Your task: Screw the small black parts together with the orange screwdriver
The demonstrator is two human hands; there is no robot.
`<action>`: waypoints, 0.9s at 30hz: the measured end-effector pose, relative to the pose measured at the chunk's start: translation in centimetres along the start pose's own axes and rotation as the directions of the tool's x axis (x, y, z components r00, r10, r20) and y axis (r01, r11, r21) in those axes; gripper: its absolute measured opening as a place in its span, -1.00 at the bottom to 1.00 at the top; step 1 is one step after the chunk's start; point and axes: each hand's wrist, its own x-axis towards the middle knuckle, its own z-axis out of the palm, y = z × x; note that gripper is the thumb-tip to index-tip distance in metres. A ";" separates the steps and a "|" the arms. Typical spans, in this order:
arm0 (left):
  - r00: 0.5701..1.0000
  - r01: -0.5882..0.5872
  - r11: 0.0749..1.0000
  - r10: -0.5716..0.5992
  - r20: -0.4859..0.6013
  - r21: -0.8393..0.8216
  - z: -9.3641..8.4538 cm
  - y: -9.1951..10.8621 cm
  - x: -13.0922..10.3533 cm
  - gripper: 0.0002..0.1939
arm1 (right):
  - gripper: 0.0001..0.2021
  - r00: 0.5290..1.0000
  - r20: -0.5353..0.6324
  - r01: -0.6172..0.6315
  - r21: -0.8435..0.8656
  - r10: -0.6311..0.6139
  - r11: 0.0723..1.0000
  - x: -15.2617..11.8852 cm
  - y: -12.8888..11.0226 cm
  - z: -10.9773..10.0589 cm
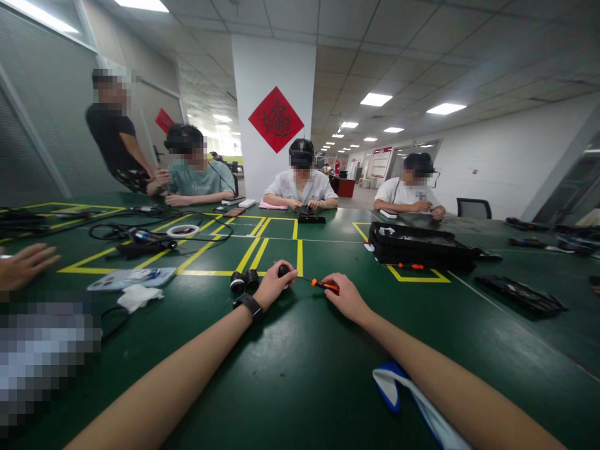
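My right hand (347,296) is closed round the handle of an orange-and-black screwdriver (325,286). Its thin shaft points left, towards my left hand (275,284). Those left fingers grip a small round black part (283,270), most of it covered by the hand. Whether the screwdriver's tip touches that part I cannot tell. Just left of my left hand, two short black cylinders, one with a pale ring (237,282) and one darker (252,279), stand side by side on the green table (300,356).
A black open case (422,242) lies at right, with another orange-and-black screwdriver (411,267) before it. Left are a phone (134,279), crumpled tissue (139,298), cables and a co-worker's hand (30,265). A blue-edged white cloth (412,394) lies under my right forearm. Several people sit opposite.
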 end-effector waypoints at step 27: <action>0.998 0.062 0.992 -0.062 0.007 -0.112 -0.1 -0.8 0.4 -0.74 | -0.64 0.993 0.000 -0.116 0.162 0.117 0.980 -0.2 0.7 -0.4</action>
